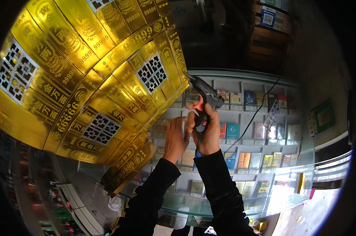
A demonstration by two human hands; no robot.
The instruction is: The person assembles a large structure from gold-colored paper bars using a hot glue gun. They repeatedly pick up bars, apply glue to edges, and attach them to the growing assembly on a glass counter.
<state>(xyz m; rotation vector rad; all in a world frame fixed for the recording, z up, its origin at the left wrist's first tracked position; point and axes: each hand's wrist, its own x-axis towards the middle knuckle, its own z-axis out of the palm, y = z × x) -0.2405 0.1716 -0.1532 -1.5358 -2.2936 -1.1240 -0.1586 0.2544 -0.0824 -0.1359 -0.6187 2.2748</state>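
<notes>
My right hand (210, 135) is wrapped round the handle of a black glue gun (206, 91) with an orange trigger. Its nozzle points up and left, close to the right edge of a large gold cardboard structure (107, 84). That structure has printed gold panels and silver lattice windows (151, 73). Beside the gun's handle is my left hand (177, 137), its fingers drawn together near the trigger. A small pale sliver shows by those fingertips; what they hold, if anything, I cannot make out.
Below my hands stands a glass display counter (241, 149) with rows of small boxes. A black cord (250, 129) hangs across it at the right. Crumpled clear plastic (271, 116) lies on the glass. Shelves of bottles (58, 204) stand at lower left.
</notes>
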